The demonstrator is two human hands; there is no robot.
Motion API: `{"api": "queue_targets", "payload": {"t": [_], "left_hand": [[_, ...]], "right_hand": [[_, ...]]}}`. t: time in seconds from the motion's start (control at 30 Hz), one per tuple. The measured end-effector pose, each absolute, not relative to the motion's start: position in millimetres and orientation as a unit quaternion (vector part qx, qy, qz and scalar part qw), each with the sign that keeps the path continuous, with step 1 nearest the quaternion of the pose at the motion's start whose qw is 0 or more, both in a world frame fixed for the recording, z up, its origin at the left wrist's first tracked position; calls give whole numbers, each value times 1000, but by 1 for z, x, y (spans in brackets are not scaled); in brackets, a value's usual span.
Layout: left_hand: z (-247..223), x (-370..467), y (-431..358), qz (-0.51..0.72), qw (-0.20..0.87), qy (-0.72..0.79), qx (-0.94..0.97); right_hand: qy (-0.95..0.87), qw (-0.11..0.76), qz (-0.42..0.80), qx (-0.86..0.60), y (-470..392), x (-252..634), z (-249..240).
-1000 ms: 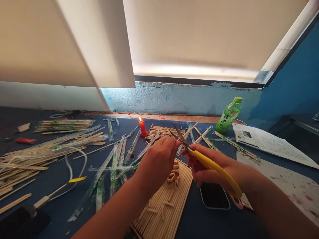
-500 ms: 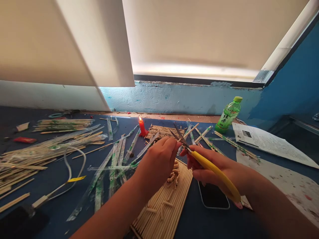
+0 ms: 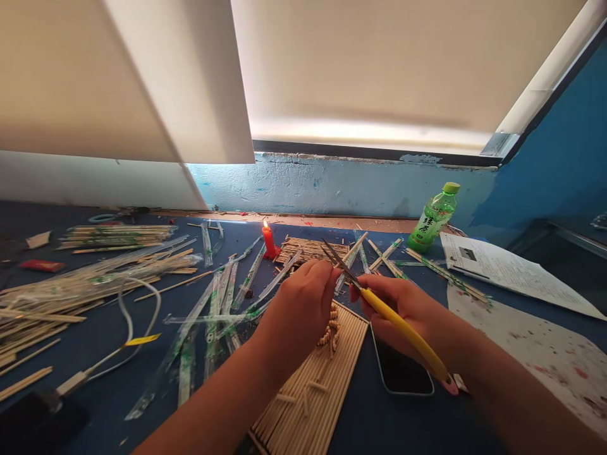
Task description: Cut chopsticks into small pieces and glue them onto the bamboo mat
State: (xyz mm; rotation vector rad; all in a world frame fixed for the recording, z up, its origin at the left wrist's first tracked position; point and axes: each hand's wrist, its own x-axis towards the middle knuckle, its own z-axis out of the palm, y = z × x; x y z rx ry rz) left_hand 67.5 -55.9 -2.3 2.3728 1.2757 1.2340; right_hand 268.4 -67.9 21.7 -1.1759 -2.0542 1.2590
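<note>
My left hand [image 3: 303, 300] is closed in a pinch on a thin wooden stick [image 3: 353, 251], whose free end points up and right. My right hand [image 3: 403, 309] is wrapped round the yellow handles of a pair of scissors [image 3: 396, 325]. The scissor blades lie close together against the stick, just beyond my left fingertips. Below both hands is a flat panel of sticks laid side by side [image 3: 327, 398], with short cut pieces [image 3: 306, 401] and a small stack of short pieces [image 3: 332, 328] on it.
A lit red candle [image 3: 269, 242] stands behind my left hand. A green bottle [image 3: 432, 218] and a printed sheet [image 3: 516, 272] are at the back right. A phone [image 3: 403, 366] lies below my right hand. Plastic wrappers [image 3: 213, 322], loose sticks and a white cable [image 3: 126, 316] spread leftward.
The scissor blades have drawn closer together, and the scissors and stick have shifted slightly left. My left hand still holds the stick.
</note>
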Motion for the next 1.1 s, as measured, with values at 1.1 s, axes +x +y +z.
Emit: {"api": "queue_targets", "payload": {"t": [1.1], "left_hand": [[7,58,-46,449,615,413,500]], "right_hand": [[-744,202,471,-428,-68,264,25]]}}
